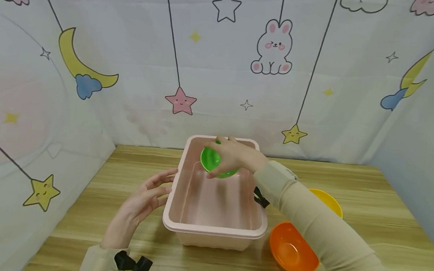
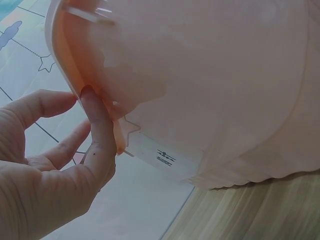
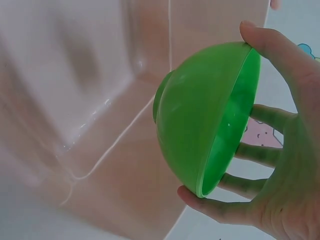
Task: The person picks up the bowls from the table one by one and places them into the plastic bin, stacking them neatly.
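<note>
My right hand (image 1: 234, 156) grips a green bowl (image 3: 195, 115) by its rim, the thumb at one side and the fingers at the other. The bowl hangs tilted inside the far end of a pale pink plastic bin (image 1: 214, 230), its foot turned to the bin's inner wall in the right wrist view. At the bin's left side, my left hand (image 1: 143, 200) touches the rim with relaxed, spread fingers. The left wrist view shows its fingertips (image 2: 89, 95) against the rim's outside and underside.
An orange bowl (image 1: 288, 249) stands on the wooden table (image 1: 137, 158) right of the bin. Behind it is a yellow bowl (image 1: 327, 199), partly hidden by my right sleeve (image 1: 321, 230). A white patterned curtain (image 1: 226, 76) hangs behind the table.
</note>
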Demonstrator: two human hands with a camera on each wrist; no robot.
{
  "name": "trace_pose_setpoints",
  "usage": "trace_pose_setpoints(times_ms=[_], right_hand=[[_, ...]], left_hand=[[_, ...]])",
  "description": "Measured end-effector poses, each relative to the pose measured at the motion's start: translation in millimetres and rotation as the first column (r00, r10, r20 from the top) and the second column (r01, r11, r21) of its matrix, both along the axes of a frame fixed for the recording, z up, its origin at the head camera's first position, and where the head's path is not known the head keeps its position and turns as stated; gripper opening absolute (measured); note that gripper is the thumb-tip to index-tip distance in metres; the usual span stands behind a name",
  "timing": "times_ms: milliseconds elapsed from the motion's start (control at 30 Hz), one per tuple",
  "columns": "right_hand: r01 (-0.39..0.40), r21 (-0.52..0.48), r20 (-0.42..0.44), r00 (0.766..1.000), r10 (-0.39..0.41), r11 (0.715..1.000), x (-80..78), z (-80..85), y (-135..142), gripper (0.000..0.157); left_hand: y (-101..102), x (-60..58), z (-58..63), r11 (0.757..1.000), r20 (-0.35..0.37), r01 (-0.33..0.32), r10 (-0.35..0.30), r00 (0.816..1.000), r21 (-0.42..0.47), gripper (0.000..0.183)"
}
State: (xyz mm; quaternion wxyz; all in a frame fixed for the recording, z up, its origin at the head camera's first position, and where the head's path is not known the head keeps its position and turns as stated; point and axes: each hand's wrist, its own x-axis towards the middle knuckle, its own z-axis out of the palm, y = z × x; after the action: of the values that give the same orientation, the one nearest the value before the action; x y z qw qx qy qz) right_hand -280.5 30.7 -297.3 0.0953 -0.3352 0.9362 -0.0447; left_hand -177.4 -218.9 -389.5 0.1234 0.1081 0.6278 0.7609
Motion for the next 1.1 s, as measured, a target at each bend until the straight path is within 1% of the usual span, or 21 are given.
trace_pose_setpoints(times_ms=[400, 700, 967, 1100], right_hand=[[0.015, -0.027, 0.043, 0.999, -0.014, 1.0, -3.4, -11.0, -10.5, 0.088], [0.05, -0.034, 0.071, 0.996, -0.048, 0.998, -6.5, -20.9, -19.0, 0.09], [0.076, -0.015, 0.078, 0.994, -0.075, 0.997, -10.5, -34.7, -19.6, 0.089], [0.071, -0.008, 0.074, 0.995, -0.071, 0.997, -12.0, -42.4, -19.2, 0.089]], left_hand=[[-0.1, -1.3, -1.2, 1.0, -0.005, 0.005, -0.005, 1.0, -0.001, 0.047], [-1.2, -1.6, -1.4, 1.0, -0.001, 0.007, -0.007, 1.0, 0.005, 0.047], [-0.4, -3.0, -2.4, 1.0, 0.007, -0.001, 0.0, 1.0, 0.022, 0.046], [-0.8, -2.1, -3.0, 1.0, 0.012, -0.013, 0.013, 1.0, 0.023, 0.046]])
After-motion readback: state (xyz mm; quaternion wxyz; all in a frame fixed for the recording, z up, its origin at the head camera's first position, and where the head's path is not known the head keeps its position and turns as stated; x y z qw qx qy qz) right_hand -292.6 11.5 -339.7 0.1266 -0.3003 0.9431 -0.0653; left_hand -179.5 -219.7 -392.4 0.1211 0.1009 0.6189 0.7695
